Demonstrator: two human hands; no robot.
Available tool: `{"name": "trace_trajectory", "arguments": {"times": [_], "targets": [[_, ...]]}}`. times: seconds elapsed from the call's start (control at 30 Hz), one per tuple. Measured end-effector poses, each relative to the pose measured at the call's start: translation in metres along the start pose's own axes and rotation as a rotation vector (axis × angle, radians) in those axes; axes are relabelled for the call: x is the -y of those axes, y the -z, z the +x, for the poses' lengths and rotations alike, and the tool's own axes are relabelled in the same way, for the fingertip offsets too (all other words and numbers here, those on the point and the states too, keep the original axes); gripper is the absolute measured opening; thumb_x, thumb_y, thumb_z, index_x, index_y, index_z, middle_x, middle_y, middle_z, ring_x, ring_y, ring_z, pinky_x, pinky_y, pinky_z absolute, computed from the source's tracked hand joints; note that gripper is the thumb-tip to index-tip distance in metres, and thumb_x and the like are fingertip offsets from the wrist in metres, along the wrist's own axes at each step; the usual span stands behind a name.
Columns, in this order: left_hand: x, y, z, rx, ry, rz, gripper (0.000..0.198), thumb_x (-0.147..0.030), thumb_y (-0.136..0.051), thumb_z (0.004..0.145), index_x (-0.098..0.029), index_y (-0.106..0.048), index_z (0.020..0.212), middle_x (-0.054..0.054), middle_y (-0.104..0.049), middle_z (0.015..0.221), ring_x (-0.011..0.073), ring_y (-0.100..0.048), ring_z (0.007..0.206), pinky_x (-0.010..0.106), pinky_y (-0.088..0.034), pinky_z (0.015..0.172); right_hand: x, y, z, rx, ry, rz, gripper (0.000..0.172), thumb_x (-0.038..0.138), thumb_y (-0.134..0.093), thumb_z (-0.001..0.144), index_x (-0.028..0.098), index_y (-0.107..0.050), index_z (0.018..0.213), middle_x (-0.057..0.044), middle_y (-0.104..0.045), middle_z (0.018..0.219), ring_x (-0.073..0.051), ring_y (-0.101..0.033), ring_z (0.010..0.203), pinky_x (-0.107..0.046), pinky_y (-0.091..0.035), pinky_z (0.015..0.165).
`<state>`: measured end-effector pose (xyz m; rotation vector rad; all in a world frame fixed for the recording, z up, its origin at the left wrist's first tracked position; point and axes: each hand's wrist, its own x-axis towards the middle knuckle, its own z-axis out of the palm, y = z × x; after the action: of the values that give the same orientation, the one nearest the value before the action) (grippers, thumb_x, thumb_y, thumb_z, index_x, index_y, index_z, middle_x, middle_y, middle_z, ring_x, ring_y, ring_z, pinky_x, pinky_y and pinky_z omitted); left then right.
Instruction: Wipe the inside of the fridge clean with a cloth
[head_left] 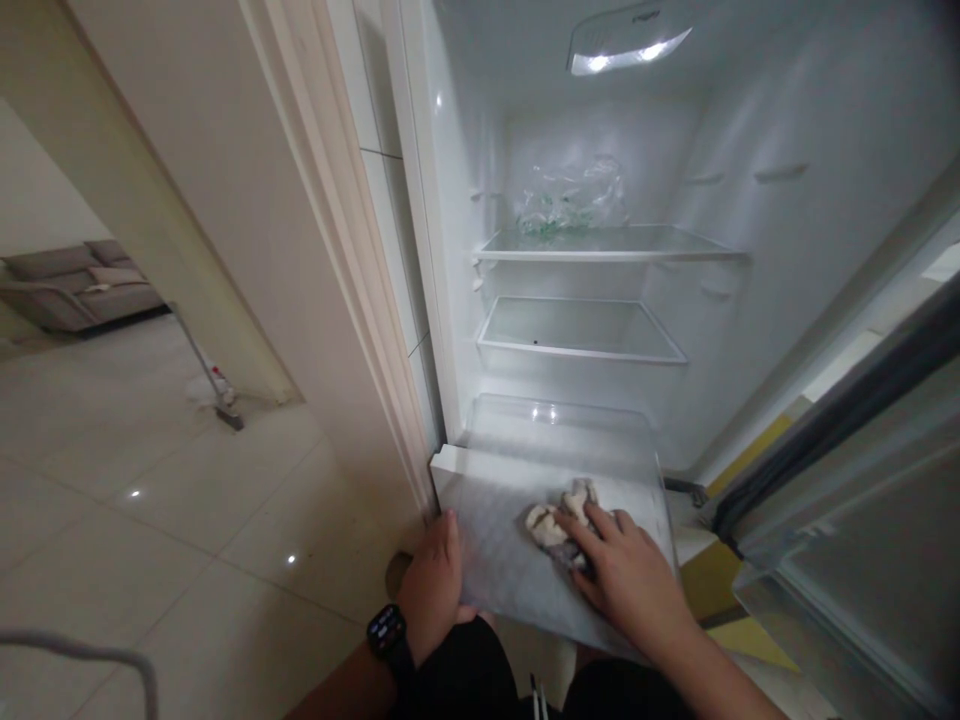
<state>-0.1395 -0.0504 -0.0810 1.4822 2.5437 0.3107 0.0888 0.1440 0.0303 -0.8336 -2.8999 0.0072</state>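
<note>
The right hand [630,570], lower right of centre, bends over a crumpled cloth [551,525], fingers a little apart on top and the thumb at its near edge, bunching it against the clear plastic piece [495,560] beneath. The left hand [433,575], lower centre-left, lies against that piece's left edge, thumb uppermost; its fingers are partly hidden, so whether it pinches the edge I cannot tell.

For a good wipe, I would fold the cloth into a flatter pad, press evenly and work in overlapping strokes toward the near edge, finishing at the corners. The plastic juts out toward the lap, so steady support from the left hand seems wise; heavy pressure at the near end could tip it.

Further out, in the middle of the frame, a lower shelf [577,325] bears a small dark speck, worth the same care. Above it, an upper shelf [660,240] carries a clear plastic bag [577,195]. The open fridge door [870,520] fills the lower right.
</note>
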Motion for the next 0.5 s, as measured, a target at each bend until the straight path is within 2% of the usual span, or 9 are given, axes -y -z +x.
{"name": "trace_trajectory", "arguments": {"times": [0.1,0.23,0.4,0.5], "targets": [[-0.002,-0.007,0.0,0.022,0.081,0.038,0.142,-0.024,-0.093,0.056,-0.008,-0.007,0.168,0.034,-0.041,0.165,0.0422,-0.06,0.138,0.047,-0.058,0.103,-0.025,0.012,0.029,-0.123,-0.217,-0.111,0.053,0.039,-0.058,0.096,0.039,-0.055,0.148,-0.014,-0.061,0.144,-0.037,-0.06,0.115,-0.05,-0.056,0.09],[-0.001,-0.011,0.0,0.019,0.067,0.047,0.14,-0.028,-0.093,0.058,-0.009,-0.009,0.168,0.032,-0.043,0.164,0.0388,-0.067,0.129,0.044,-0.058,0.1,-0.033,0.026,0.072,-0.234,-0.386,-0.128,0.052,0.05,-0.049,0.1,0.038,-0.053,0.15,-0.018,-0.058,0.143,-0.038,-0.062,0.111,-0.049,-0.055,0.084],[-0.002,-0.009,0.003,0.053,0.09,0.039,0.14,-0.029,-0.095,0.058,-0.006,-0.012,0.168,0.033,-0.053,0.156,0.0376,-0.07,0.121,0.042,-0.057,0.096,-0.026,0.038,0.125,-0.2,-0.382,-0.055,0.048,0.053,-0.048,0.098,0.035,-0.06,0.141,-0.015,-0.063,0.135,-0.039,-0.061,0.11,-0.051,-0.054,0.083],[-0.002,-0.011,0.004,0.041,0.097,0.05,0.141,-0.031,-0.098,0.056,-0.005,-0.015,0.167,0.033,-0.057,0.152,0.0358,-0.073,0.115,0.041,-0.057,0.094,-0.008,0.046,0.154,-0.159,-0.285,-0.04,0.046,0.05,-0.047,0.098,0.032,-0.062,0.138,-0.016,-0.065,0.134,-0.041,-0.061,0.112,-0.054,-0.053,0.085]]}}
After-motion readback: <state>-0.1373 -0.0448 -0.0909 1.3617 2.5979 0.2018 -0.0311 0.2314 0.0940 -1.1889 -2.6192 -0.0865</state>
